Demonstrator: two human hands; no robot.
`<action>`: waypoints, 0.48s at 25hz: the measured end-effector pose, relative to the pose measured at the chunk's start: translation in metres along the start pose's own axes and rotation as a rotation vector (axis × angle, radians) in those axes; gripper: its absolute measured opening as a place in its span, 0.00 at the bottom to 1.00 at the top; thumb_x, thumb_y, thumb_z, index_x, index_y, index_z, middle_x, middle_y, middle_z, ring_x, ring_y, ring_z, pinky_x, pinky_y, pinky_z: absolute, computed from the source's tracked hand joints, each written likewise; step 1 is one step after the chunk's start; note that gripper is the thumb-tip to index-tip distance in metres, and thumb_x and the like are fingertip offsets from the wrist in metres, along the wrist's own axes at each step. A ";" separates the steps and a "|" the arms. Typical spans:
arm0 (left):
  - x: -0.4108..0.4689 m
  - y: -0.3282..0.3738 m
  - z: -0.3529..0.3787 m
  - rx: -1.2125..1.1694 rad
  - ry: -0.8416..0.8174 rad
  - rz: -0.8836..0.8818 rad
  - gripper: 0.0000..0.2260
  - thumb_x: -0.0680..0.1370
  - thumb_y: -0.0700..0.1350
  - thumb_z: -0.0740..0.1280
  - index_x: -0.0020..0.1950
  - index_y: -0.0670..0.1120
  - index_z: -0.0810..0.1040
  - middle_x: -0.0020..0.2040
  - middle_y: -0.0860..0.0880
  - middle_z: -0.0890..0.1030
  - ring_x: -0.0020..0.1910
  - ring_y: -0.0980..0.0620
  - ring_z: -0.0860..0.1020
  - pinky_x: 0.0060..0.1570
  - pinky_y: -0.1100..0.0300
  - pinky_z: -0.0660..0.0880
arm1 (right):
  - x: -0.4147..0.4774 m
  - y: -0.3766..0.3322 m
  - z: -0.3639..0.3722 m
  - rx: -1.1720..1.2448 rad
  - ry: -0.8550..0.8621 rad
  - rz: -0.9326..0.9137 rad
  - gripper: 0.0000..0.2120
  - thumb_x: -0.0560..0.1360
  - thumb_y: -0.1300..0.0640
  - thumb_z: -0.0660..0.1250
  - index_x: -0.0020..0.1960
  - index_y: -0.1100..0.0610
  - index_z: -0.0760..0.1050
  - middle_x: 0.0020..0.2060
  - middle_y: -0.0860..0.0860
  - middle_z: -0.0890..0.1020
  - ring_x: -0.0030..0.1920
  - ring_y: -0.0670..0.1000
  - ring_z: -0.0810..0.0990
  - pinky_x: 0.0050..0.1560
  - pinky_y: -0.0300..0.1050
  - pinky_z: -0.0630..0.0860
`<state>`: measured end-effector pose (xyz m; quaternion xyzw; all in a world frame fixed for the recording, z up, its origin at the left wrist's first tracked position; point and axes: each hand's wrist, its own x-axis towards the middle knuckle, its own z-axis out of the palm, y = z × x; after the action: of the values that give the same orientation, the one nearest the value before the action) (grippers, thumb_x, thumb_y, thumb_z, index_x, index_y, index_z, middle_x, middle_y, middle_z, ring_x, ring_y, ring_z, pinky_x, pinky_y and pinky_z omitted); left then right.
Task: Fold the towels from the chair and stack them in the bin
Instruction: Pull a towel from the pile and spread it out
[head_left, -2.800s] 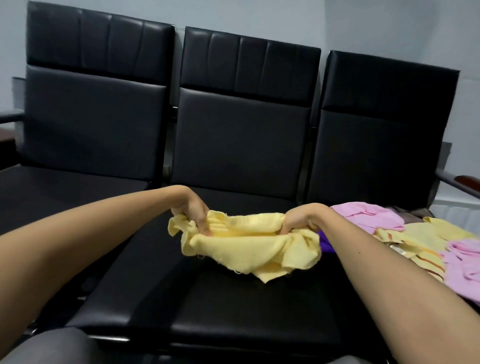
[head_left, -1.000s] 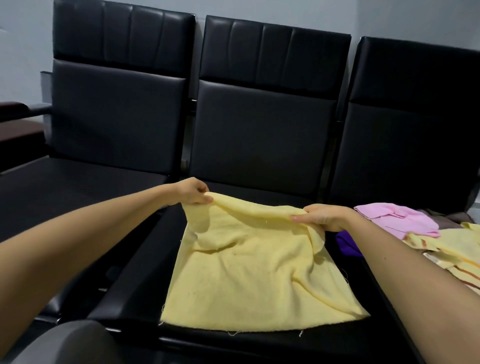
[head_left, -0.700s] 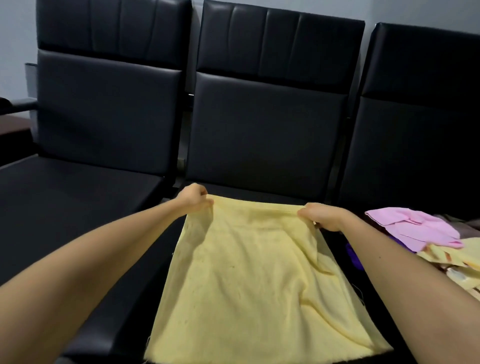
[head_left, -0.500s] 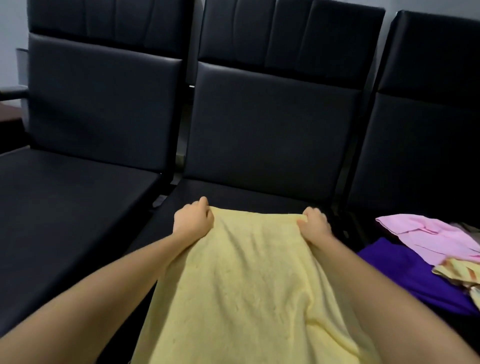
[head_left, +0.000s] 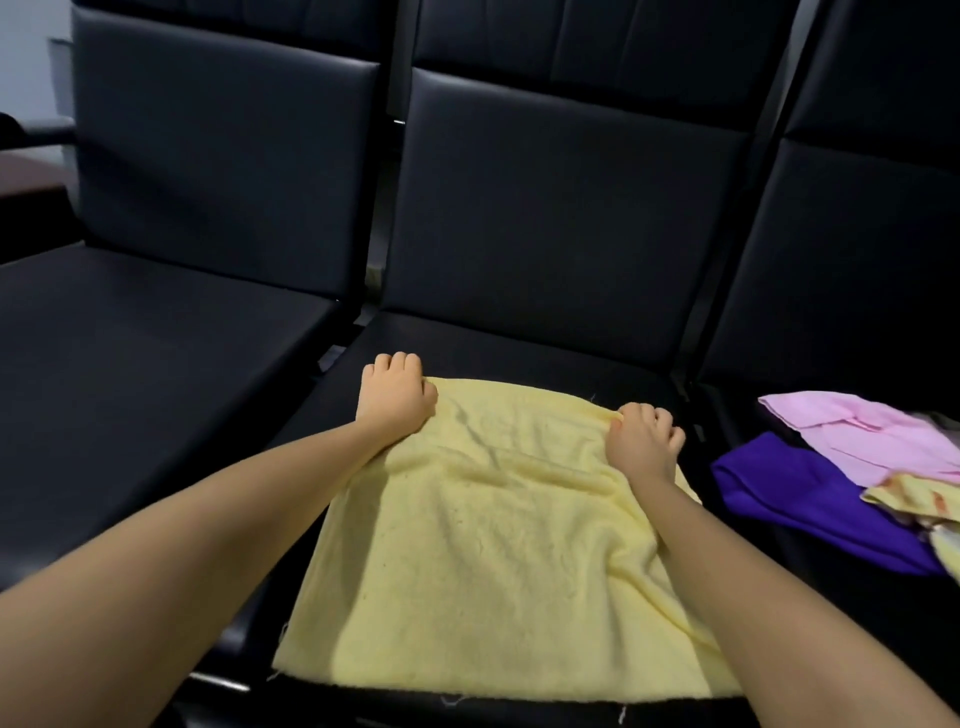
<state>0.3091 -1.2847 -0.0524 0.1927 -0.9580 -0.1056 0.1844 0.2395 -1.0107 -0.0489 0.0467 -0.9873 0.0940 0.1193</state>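
On the middle chair seat (head_left: 519, 348), the yellow towel (head_left: 483, 545) lies spread flat. The left hand (head_left: 397, 395) grips its far left corner with curled fingers; the right hand (head_left: 641, 436) pinches the far right corner. The towel extends from both hands toward the person, so the fold likely draws the far edge onto the near edge. A pink towel (head_left: 857, 436) and purple towel (head_left: 810, 499) lie on the right-hand seat. No bin is in view.

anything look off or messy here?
Nothing damaged or spilled. The yellow towel lies spread on the middle seat, creased near the right hand, with loose threads trailing off its near hem. On the right seat the pink towel and purple towel sit in an unfolded heap.
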 end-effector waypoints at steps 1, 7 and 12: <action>-0.006 0.000 -0.003 -0.016 -0.006 0.016 0.09 0.79 0.45 0.54 0.54 0.43 0.70 0.54 0.46 0.74 0.56 0.44 0.70 0.56 0.53 0.65 | -0.006 0.000 -0.002 -0.009 0.014 0.009 0.13 0.81 0.57 0.52 0.62 0.56 0.70 0.62 0.51 0.72 0.66 0.53 0.63 0.66 0.51 0.57; -0.035 0.001 -0.022 -0.067 -0.027 0.140 0.10 0.79 0.42 0.55 0.57 0.47 0.73 0.51 0.49 0.79 0.54 0.46 0.71 0.54 0.55 0.62 | -0.041 0.007 -0.035 -0.277 0.006 -0.155 0.13 0.78 0.59 0.58 0.62 0.53 0.65 0.57 0.48 0.77 0.63 0.51 0.68 0.66 0.52 0.58; 0.003 -0.004 -0.082 0.088 -0.093 0.240 0.10 0.78 0.47 0.64 0.56 0.52 0.82 0.55 0.52 0.82 0.58 0.48 0.72 0.52 0.57 0.68 | -0.014 0.012 -0.107 -0.260 0.006 -0.239 0.11 0.79 0.52 0.57 0.59 0.50 0.72 0.57 0.48 0.76 0.63 0.51 0.66 0.62 0.52 0.59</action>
<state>0.3406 -1.3002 0.0224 0.0794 -0.9854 -0.0493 0.1427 0.2760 -0.9768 0.0480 0.1477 -0.9782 -0.0491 0.1377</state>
